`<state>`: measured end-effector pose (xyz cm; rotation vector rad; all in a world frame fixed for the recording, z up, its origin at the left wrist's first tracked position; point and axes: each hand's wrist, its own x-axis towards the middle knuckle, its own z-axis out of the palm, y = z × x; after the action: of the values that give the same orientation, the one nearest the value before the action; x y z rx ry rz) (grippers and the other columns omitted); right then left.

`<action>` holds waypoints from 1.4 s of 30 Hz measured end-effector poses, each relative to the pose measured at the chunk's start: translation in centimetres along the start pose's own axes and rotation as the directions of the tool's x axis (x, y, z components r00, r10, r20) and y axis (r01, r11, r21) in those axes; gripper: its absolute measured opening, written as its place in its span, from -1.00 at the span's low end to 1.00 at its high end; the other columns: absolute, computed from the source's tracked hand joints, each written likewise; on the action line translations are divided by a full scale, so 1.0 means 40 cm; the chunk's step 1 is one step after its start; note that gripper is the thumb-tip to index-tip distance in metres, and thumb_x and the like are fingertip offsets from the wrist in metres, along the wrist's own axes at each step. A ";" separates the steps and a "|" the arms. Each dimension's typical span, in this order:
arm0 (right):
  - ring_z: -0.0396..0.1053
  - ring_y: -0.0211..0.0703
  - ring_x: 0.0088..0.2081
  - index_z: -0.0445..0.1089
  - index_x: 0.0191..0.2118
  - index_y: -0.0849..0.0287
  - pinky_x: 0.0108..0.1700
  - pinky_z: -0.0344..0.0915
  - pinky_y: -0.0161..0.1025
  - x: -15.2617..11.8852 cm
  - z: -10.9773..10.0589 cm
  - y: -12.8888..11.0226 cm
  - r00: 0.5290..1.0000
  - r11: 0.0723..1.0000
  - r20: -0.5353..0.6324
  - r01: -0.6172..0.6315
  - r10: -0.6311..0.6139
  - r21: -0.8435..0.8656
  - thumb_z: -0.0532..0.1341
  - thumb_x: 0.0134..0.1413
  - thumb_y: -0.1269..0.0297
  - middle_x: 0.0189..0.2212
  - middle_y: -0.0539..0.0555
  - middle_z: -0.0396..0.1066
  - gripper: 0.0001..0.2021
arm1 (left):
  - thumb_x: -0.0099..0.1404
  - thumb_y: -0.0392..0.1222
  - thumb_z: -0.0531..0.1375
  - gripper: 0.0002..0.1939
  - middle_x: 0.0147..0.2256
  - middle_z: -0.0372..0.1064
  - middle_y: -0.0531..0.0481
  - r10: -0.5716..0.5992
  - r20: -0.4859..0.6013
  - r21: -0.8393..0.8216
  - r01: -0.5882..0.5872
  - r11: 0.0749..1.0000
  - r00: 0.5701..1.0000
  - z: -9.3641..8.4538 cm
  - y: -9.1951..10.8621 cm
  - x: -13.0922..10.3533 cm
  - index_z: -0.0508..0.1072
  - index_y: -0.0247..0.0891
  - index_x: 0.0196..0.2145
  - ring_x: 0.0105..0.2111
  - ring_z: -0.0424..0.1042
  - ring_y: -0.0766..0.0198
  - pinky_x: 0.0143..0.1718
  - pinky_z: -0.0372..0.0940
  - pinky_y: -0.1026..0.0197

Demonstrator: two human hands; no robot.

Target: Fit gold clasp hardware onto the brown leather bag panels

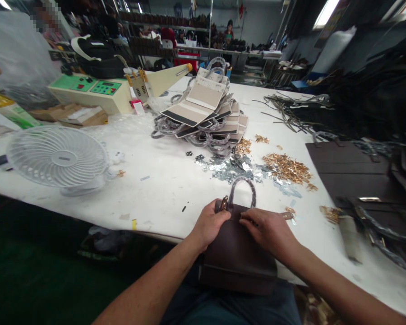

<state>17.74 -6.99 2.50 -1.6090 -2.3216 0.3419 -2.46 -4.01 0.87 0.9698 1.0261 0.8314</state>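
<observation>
A dark brown handbag (238,253) leans between the lap and the table's front edge, its wrapped handle (242,180) standing up. My left hand (211,223) grips the bag's upper left edge, thumb on the front, beside a gold-coloured metal piece (224,203). Over the bag's upper right part, my right hand (267,228) has its thumb and fingers pinched together near the handle base; whatever lies between the fingertips is too small to make out. Past the hands are a heap of gold-coloured metal pieces (287,168) and flat silvery plates (232,167).
A white fan (62,155) lies at the left of the white table (155,194). Beige panels with wrapped handles (203,97) are piled at centre back, beside a machine with green panels (88,90). Brown bag parts (348,162) cover the right side. A person (229,34) is far behind.
</observation>
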 end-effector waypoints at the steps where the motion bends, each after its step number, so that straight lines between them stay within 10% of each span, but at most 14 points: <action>1: 0.57 -0.06 -0.28 0.53 -0.19 0.07 -0.23 0.39 -0.22 0.002 -0.001 -0.004 1.000 1.000 0.001 -0.006 0.006 -0.012 0.17 0.30 0.26 -0.26 0.06 0.62 -0.83 | 0.12 -0.19 0.26 -0.84 -0.43 0.40 0.07 0.015 0.003 0.008 -0.015 1.000 1.000 -0.001 0.001 0.000 0.48 -0.24 -0.29 -0.42 0.35 0.25 -0.39 0.19 0.26; 24: 0.54 -0.07 -0.37 0.52 -0.25 0.01 -0.32 0.31 -0.24 0.000 0.003 -0.033 0.980 0.976 -0.030 -0.190 0.194 0.107 0.25 0.22 0.20 -0.39 -0.03 0.59 -0.90 | 0.14 -0.21 0.26 -0.90 -0.48 0.34 0.13 0.062 0.003 -0.035 -0.062 0.997 0.998 -0.001 -0.008 -0.011 0.43 -0.22 -0.35 -0.46 0.29 0.31 -0.41 0.15 0.28; 30: 0.54 -0.08 -0.29 0.54 -0.19 0.00 -0.24 0.35 -0.23 0.008 -0.011 -0.020 0.991 0.982 0.050 -0.133 0.128 0.136 0.20 0.26 0.20 -0.31 -0.01 0.60 -0.84 | 0.13 -0.22 0.25 -0.89 -0.46 0.34 0.13 0.088 0.000 -0.025 -0.088 0.996 0.996 0.000 -0.001 -0.013 0.43 -0.23 -0.33 -0.44 0.30 0.31 -0.37 0.18 0.27; 42: 0.53 -0.12 -0.25 0.55 -0.16 0.08 -0.23 0.37 -0.28 -0.015 0.027 -0.035 0.980 0.998 -0.197 0.032 -0.040 -0.045 0.13 0.36 0.30 -0.21 0.09 0.56 -0.78 | 0.10 -0.17 0.28 -0.84 -0.43 0.44 0.06 0.055 -0.024 -0.054 -0.056 0.997 0.998 -0.008 -0.007 -0.005 0.48 -0.25 -0.34 -0.40 0.39 0.23 -0.34 0.24 0.23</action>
<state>16.31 -8.08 1.93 -1.5411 -2.2173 0.1197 -2.79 -4.21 0.61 0.9477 0.9939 0.9135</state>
